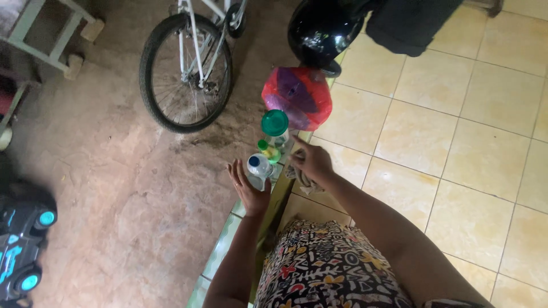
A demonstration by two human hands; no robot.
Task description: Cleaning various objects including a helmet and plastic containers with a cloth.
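1. Nearest is the patterned dress (331, 268); both bare arms reach out from it toward the ledge (225, 242) where the tiles (456, 148) meet the dirt floor (131, 188).
2. The left hand (249, 188) is open; its fingers are spread and hold nothing; it is just beside the small bottle (260, 165), and I cannot tell if it touches.
3. The right hand (313, 162) is closed on a grey cloth (302, 181); one finger sticks out toward the bottles.
4. The step looks like reaching for the small bottle; the hand is close but has no grip yet.
5. To take it, the left fingers would need to come round its sides and close; go gently, for the other bottles stand very near.
6. The small bottle stands on the ledge; its blue cap points up at the camera; its long side runs up and down.
7. Just behind it is a yellow bottle (269, 152) with a green cap; then a jar (275, 126) with a wide green lid; both stand upright.
8. Farther off are a red bag (298, 97), a black helmet (318, 31), and a bike wheel (185, 71).
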